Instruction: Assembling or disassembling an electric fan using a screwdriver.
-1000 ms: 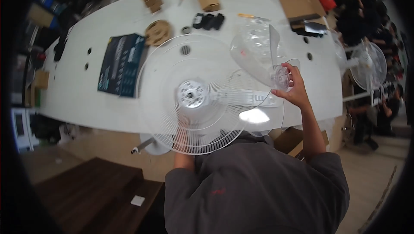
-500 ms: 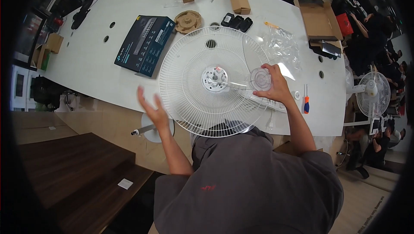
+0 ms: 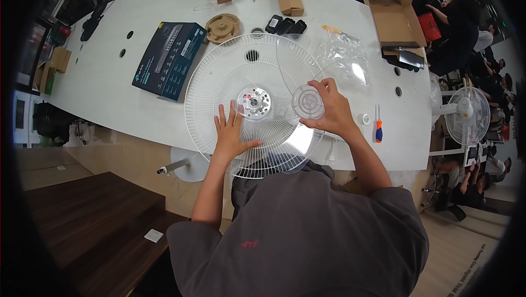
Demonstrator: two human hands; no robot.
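On the table (image 3: 104,102), a box (image 3: 169,60) lies left of the fan guard (image 3: 227,84), a screwdriver (image 3: 378,131) right.

White print (image 3: 159,75) marks the box (image 3: 169,59), red script (image 3: 249,244) the shirt (image 3: 307,226), dark lettering (image 3: 474,269) a beige surface (image 3: 452,248).

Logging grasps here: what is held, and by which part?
The right hand holds the clear fan blade by its hub; the left hand is spread, holding nothing.

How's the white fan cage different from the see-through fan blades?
The white fan cage is thin wires; the see-through fan blades are smooth, wide sheets. The cage has a round rim, while the blades spread from a round middle. The right hand grips the blades, not the cage. Both let things behind show through.
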